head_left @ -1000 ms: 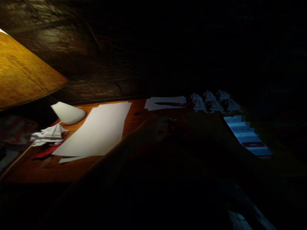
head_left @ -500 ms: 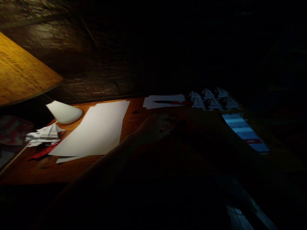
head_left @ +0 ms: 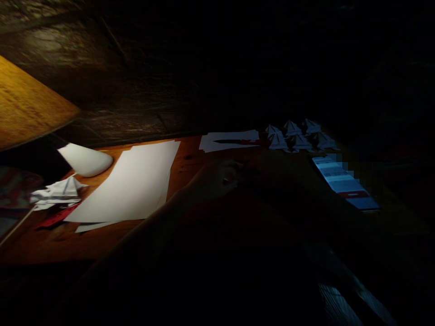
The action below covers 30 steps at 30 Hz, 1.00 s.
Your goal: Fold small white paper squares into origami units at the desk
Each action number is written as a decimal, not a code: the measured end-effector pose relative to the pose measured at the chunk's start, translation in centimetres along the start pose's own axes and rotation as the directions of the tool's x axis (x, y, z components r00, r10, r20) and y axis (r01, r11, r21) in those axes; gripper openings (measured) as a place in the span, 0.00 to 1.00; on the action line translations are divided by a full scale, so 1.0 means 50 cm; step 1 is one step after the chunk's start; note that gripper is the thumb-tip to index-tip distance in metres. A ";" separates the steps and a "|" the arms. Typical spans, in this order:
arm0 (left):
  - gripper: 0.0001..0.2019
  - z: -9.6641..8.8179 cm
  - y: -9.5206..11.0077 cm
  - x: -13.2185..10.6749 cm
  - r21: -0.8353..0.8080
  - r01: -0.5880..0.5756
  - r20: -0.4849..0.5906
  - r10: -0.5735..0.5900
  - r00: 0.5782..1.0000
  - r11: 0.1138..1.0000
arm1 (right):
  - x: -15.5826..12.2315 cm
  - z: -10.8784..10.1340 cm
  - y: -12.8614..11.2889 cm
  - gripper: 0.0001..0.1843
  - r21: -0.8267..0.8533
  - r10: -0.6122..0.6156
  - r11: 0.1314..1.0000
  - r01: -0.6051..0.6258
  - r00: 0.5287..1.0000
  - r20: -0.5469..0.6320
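Whatever the left hand (head_left: 219, 177) works on at the middle of the frame is too dark to make out. Its fingers look curled, its grip is unclear, and the right hand (head_left: 265, 168) just beside it is only a shadow. A cluster of folded paper shapes (head_left: 295, 137) lies apparently finished at upper right, while the blank sheets (head_left: 136, 181) at left on the surface (head_left: 186, 163) seem unused.

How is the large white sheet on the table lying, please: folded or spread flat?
Spread flat: the large white sheet lies unfolded on the wooden table, with no crease visible.
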State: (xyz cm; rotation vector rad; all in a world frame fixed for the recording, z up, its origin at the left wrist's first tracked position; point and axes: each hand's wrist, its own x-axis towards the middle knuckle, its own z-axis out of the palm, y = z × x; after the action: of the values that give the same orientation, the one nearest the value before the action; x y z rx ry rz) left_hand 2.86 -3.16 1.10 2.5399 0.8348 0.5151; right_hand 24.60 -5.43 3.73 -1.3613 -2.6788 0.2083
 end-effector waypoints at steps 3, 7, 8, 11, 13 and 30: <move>0.02 0.001 -0.002 0.000 -0.036 0.006 0.007 -0.005 1.000 0.999 | 0.001 0.002 0.002 0.15 0.006 0.027 1.000 -0.027 1.000 0.007; 0.04 0.002 -0.004 0.001 -0.036 -0.009 -0.005 0.009 1.000 0.999 | 0.004 0.005 0.007 0.13 0.005 0.037 0.999 -0.037 0.999 -0.012; 0.03 0.002 -0.005 0.001 -0.032 -0.016 -0.003 0.016 1.000 0.999 | 0.005 0.006 0.008 0.12 0.005 0.037 0.999 -0.037 0.999 -0.013; 0.03 0.002 -0.011 0.002 -0.047 -0.033 0.002 0.033 0.999 0.998 | 0.008 0.007 0.015 0.11 0.015 0.005 1.000 -0.005 1.000 -0.017; 0.03 0.002 -0.015 0.003 -0.071 -0.038 -0.005 0.038 0.999 0.997 | 0.011 0.010 0.021 0.12 0.046 -0.013 0.999 0.014 1.000 -0.021; 0.03 -0.005 -0.041 0.010 -0.142 -0.048 0.003 0.049 0.999 0.989 | 0.007 0.010 0.023 0.15 0.110 0.014 0.994 -0.006 0.997 -0.071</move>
State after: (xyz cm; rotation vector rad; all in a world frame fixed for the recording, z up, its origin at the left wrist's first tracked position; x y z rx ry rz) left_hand 2.19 -1.28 0.42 2.4354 0.7095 0.5607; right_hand 25.23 -4.49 3.02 -1.3247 -2.5621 0.2976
